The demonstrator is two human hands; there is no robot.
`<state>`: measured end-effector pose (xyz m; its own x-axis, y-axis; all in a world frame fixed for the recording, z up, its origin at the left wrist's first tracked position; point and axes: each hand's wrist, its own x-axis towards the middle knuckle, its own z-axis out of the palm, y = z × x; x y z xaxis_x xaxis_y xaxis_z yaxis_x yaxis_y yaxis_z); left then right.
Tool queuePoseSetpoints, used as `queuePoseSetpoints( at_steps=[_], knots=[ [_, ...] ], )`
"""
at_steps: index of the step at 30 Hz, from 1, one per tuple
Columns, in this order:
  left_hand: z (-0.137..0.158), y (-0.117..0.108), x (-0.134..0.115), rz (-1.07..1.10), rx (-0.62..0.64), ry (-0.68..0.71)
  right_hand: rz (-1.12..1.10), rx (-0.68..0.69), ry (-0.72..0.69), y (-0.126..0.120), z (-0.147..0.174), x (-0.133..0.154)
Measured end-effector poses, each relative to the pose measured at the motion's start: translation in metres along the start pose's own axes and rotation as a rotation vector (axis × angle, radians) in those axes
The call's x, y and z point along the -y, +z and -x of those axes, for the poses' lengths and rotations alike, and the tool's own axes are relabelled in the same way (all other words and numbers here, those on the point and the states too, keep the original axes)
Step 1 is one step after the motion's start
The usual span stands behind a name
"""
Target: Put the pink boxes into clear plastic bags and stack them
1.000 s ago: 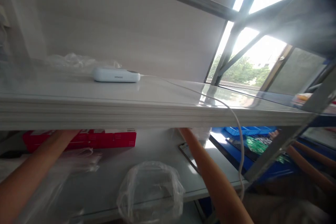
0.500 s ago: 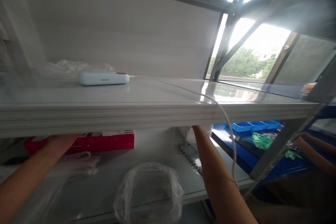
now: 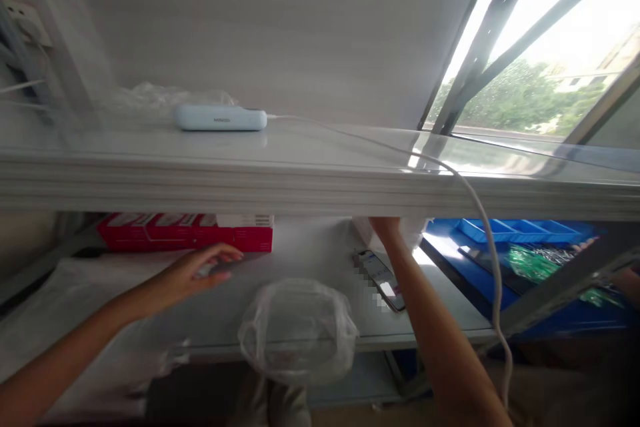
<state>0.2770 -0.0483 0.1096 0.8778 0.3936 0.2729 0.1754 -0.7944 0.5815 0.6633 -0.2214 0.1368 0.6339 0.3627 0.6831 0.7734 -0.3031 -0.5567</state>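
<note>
My left hand [image 3: 193, 273] hovers over the lower shelf with thumb and fingers apart, in front of a row of red boxes [image 3: 195, 232]. A pale patch shows between thumb and fingers, too blurred to make out. My right hand [image 3: 386, 230] reaches under the upper shelf beside a white box [image 3: 367, 232] and some clear plastic; the shelf edge hides its fingers. A phone [image 3: 383, 280] with its screen lit lies beside my right forearm. Nearer to me, a clear plastic bag [image 3: 300, 370] hangs open at the shelf's front edge.
A pale blue device [image 3: 220, 118] rests on the upper shelf [image 3: 250, 187], its white cable [image 3: 487, 233] dropping over the front edge at right. Clear plastic sheets [image 3: 95, 287] lie at left. On a blue table at right are blue trays [image 3: 515, 231] and a green bag [image 3: 533, 263].
My left hand has moved right and away from the red boxes, coming into fuller view. My right hand stays near the white box. The camera view has tilted down and turned slightly.
</note>
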Motion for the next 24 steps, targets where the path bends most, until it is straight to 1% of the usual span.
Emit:
queuePoseSetpoints(
  at_steps=[1, 2, 4, 5, 6, 7, 8, 10, 12, 13, 14, 15, 17, 19, 20, 22, 24],
  knots=[
    [0.011, 0.010, -0.007, -0.102, 0.091, 0.043, 0.032, 0.059, -0.013, 0.002, 0.020, 0.011],
    [0.022, 0.021, -0.013, -0.216, 0.141, 0.078, 0.075, 0.132, -0.041, 0.004, 0.044, 0.026],
    [0.039, 0.040, -0.025, -0.416, 0.155, 0.101, 0.039, 0.427, -0.170, 0.007, 0.102, 0.064],
    [0.045, 0.048, -0.030, -0.483, 0.152, 0.094, 0.033, 0.567, -0.238, 0.008, 0.132, 0.084],
    [0.050, 0.054, -0.035, -0.527, 0.146, 0.084, 0.050, 0.665, -0.289, 0.011, 0.160, 0.104],
    [0.055, 0.058, -0.038, -0.551, 0.137, 0.075, 0.091, 0.734, -0.323, 0.014, 0.184, 0.121],
    [0.059, 0.060, -0.041, -0.559, 0.118, 0.065, 0.143, 0.774, -0.331, 0.018, 0.204, 0.135],
    [0.067, 0.057, -0.045, -0.529, 0.077, 0.051, 0.238, 0.833, -0.356, 0.027, 0.226, 0.152],
    [0.078, 0.049, -0.046, -0.472, 0.054, 0.038, 0.288, 0.867, -0.360, 0.035, 0.231, 0.155],
    [0.083, 0.044, -0.046, -0.442, 0.042, 0.024, 0.268, 0.874, -0.347, 0.037, 0.229, 0.153],
    [0.089, 0.039, -0.045, -0.410, 0.024, 0.008, 0.195, 0.877, -0.323, 0.037, 0.225, 0.150],
    [0.094, 0.035, -0.044, -0.372, 0.003, -0.009, 0.069, 0.876, -0.282, 0.035, 0.221, 0.146],
    [0.102, 0.030, -0.043, -0.274, -0.046, -0.051, -0.309, 0.874, -0.170, 0.024, 0.212, 0.142],
    [0.105, 0.029, -0.042, -0.156, -0.105, -0.085, -0.699, 0.879, -0.042, 0.005, 0.201, 0.142],
    [0.104, 0.031, -0.043, -0.098, -0.133, -0.094, -0.842, 0.876, 0.018, -0.006, 0.196, 0.143],
    [0.101, 0.035, -0.047, 0.011, -0.180, -0.093, -1.041, 0.855, 0.120, -0.026, 0.186, 0.146],
    [0.095, 0.040, -0.056, 0.112, -0.211, -0.067, -1.180, 0.815, 0.197, -0.042, 0.178, 0.149]
  ],
)
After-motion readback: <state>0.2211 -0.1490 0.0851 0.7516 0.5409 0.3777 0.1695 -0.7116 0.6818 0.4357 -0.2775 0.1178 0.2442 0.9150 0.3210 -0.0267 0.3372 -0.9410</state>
